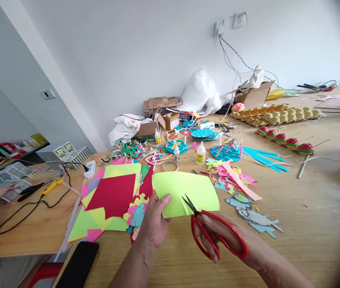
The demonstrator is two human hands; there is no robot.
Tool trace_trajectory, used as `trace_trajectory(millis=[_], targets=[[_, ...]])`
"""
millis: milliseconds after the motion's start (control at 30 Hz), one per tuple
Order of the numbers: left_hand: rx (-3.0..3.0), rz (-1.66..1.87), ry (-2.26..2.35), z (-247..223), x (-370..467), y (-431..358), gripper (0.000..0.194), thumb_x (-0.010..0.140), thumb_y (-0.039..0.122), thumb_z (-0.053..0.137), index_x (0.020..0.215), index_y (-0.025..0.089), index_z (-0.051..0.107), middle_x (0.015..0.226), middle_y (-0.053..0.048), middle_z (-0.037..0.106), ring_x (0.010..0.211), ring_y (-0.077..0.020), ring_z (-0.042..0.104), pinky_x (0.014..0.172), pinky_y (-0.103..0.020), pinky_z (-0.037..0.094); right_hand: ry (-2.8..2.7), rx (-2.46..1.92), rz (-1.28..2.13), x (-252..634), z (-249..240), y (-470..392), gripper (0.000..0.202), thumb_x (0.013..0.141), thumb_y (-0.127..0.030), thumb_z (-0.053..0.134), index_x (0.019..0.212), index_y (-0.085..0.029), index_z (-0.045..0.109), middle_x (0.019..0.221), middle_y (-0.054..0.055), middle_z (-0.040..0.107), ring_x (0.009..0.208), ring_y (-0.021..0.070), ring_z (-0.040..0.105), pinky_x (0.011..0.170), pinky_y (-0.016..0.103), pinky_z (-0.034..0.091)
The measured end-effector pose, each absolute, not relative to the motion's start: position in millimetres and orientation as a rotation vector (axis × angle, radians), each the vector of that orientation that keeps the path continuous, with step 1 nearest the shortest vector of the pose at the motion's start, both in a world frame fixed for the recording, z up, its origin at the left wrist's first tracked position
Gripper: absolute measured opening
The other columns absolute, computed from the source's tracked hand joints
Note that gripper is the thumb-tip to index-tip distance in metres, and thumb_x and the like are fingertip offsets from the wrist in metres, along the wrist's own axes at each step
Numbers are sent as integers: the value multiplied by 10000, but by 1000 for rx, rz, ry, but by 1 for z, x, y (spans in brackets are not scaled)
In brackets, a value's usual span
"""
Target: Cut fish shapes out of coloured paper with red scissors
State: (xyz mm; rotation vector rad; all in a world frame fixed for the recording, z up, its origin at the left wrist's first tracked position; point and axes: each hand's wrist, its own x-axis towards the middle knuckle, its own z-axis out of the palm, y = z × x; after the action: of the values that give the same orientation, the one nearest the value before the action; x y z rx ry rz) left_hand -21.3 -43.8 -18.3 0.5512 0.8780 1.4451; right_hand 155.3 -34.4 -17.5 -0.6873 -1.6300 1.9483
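Observation:
My left hand [158,218] pinches the left edge of a lime-green sheet of paper [187,186], thumb on top. In my right hand [213,232] is a pair of red-handled scissors [238,242], fingers through the loops. Their dark blades are slightly parted at the sheet's lower edge, where a slit shows in the paper. Just left of my left hand lie small paper fish cutouts [138,214]. Beyond them is a stack of coloured paper with a dark red sheet [112,194] on top. Grey-blue fish cutouts [258,218] rest to the right of the scissors.
Paper scraps [229,176], glue bottles [201,154] and blue woven pieces [225,151] lie behind the sheet. Egg trays [277,116] and cardboard boxes [148,130] stand farther back. A black phone [78,264] sits front left. At far left, another person's hand [0,192] touches a grey model.

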Motion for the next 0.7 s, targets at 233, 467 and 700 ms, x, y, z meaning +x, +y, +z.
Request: trace_trajectory(millis=[233,467,700], targets=[[529,1484,912,-18,-21,-44,341,749,203,643,1089,219,636,956,-65,725,942,-224,661,763,-299,531,-1597,-659,1982,154,-22,-38,479,923,-533,345,775,-132,562,491,-14,528,461,101,447,518,236,314],[486,1507,929,-16,-22,-44,285,723,212,654,1005,169,661,910,-65,729,905,-216,671,748,-279,525,-1609,-644,1993,152,-28,-39,457,935,-493,352,820,-114,581,517,-11,530,473,108,472,521,243,329],[450,1575,1017,-18,-22,-42,191,683,219,667,870,182,674,882,-45,731,860,-199,675,727,-264,524,-1621,-633,2020,149,-28,-40,464,924,-520,355,785,-128,561,496,-14,521,467,113,465,513,241,329]])
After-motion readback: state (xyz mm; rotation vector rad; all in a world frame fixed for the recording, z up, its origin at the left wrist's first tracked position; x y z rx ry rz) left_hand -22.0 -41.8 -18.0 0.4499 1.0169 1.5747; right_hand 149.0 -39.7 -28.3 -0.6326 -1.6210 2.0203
